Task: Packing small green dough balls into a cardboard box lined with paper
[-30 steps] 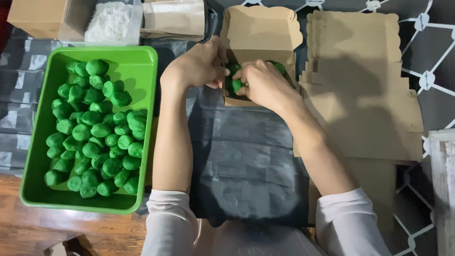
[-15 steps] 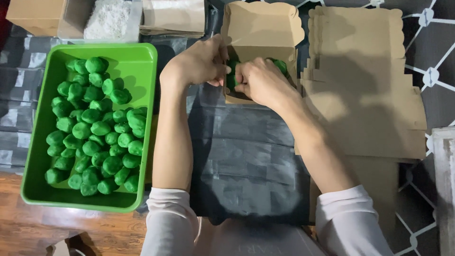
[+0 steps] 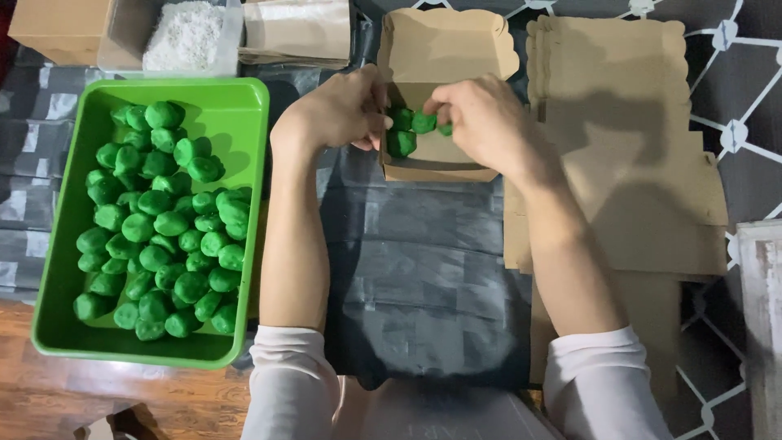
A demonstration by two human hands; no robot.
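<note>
Head view: both hands work at the far, open brown box [image 3: 440, 155]. The left hand [image 3: 338, 110] and right hand [image 3: 481, 114] pinch green balls [image 3: 411, 130] inside it; few are packed, many remain in the green tray [image 3: 244, 98] at left.

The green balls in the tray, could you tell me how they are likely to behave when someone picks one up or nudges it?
The green balls look rounded but lumpy, so a nudged one would probably roll only a little. Heaped against each other in the green tray, neighbours may shift when one is lifted. The left hand and right hand take them with fingertips over the open cardboard box, which suggests they are light and perhaps soft.
</note>
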